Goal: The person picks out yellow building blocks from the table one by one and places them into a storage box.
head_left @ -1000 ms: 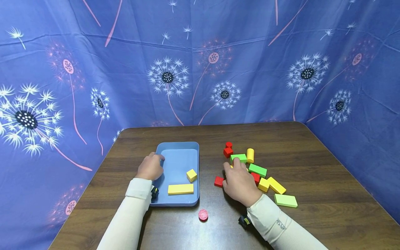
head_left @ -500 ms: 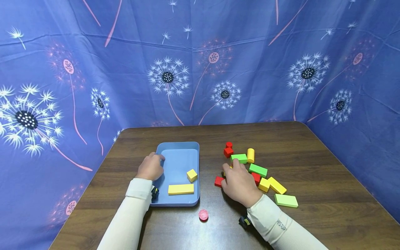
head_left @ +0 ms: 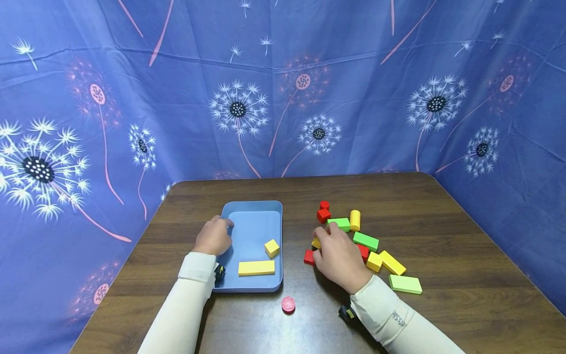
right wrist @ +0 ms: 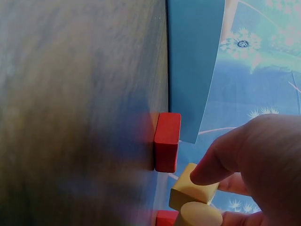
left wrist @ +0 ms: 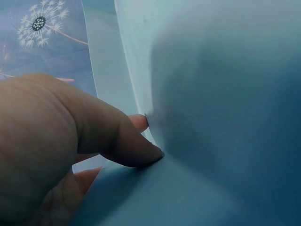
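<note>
My left hand (head_left: 213,237) grips the left wall of the blue tray (head_left: 277,216), thumb inside and fingers outside, as the left wrist view shows. A yellow cube (head_left: 271,248) and a long yellow block (head_left: 256,268) lie in the tray. Over the loose blocks, my right hand (head_left: 338,255) pinches a yellow block (right wrist: 188,188) between thumb and fingers. Just below that block in the right wrist view is a yellow cylinder (right wrist: 201,215). A red block (head_left: 309,256) lies left of the right hand's thumb.
Around the right hand lie green blocks (head_left: 366,241), red blocks (head_left: 323,215), a standing yellow cylinder (head_left: 355,220), yellow blocks (head_left: 392,262) and a light green block (head_left: 405,284). A pink disc (head_left: 288,305) lies in front of the tray. A patterned blue cloth (head_left: 283,123) hangs behind the table.
The right hand's fingers have shifted slightly, and the yellow block at their tips now shows further left. My left hand and the tray have stayed put.
</note>
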`<state>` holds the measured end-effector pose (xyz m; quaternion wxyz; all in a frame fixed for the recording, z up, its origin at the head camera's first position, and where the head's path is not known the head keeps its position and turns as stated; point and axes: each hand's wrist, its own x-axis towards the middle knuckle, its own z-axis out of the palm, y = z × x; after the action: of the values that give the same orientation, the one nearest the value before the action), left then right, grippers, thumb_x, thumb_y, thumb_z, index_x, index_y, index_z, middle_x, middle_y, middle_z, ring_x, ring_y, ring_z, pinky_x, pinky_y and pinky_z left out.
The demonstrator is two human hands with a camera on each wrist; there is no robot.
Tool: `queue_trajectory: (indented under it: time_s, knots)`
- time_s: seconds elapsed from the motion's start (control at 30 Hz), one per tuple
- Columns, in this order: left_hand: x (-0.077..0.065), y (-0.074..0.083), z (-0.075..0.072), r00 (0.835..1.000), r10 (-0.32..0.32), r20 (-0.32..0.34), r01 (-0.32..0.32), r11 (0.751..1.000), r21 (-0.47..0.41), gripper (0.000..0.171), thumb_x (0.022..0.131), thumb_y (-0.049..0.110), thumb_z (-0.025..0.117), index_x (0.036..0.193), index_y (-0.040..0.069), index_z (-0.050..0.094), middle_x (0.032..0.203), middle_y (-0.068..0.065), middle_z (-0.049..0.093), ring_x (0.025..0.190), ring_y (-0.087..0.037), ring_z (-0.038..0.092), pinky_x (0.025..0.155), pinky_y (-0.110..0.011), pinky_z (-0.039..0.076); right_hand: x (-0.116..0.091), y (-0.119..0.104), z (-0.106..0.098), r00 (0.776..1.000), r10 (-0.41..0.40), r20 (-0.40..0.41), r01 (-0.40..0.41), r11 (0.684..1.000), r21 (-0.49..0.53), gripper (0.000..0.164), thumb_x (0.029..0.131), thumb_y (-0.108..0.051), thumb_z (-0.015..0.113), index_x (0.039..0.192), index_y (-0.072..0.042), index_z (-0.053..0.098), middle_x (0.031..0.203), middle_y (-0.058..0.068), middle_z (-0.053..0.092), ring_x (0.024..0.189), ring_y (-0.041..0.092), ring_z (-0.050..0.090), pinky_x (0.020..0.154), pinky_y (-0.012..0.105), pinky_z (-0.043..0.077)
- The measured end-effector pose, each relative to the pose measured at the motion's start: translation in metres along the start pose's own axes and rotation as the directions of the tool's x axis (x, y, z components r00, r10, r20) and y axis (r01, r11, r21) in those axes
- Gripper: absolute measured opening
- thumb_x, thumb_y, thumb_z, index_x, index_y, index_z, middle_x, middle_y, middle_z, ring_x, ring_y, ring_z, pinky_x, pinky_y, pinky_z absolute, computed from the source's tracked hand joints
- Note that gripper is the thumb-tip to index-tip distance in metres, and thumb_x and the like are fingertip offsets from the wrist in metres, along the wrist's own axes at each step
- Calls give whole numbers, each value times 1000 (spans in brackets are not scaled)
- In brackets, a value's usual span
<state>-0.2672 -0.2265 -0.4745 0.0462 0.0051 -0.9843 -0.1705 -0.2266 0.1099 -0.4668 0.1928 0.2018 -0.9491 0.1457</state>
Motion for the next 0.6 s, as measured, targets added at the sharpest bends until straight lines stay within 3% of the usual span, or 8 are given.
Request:
queue_trajectory:
  time_s: [0.6]
  knots:
    - [0,2,-1,1000,-17,10,16,1000,10,41,77,1,63,118,6,64,123,-21,52,103,-33,51,85,-58,49,-1,2,1,1000,-11,19,11,1000,-4,26,74,-14,62,100,-18,63,88,4,49,72,18,47,46,34,47]
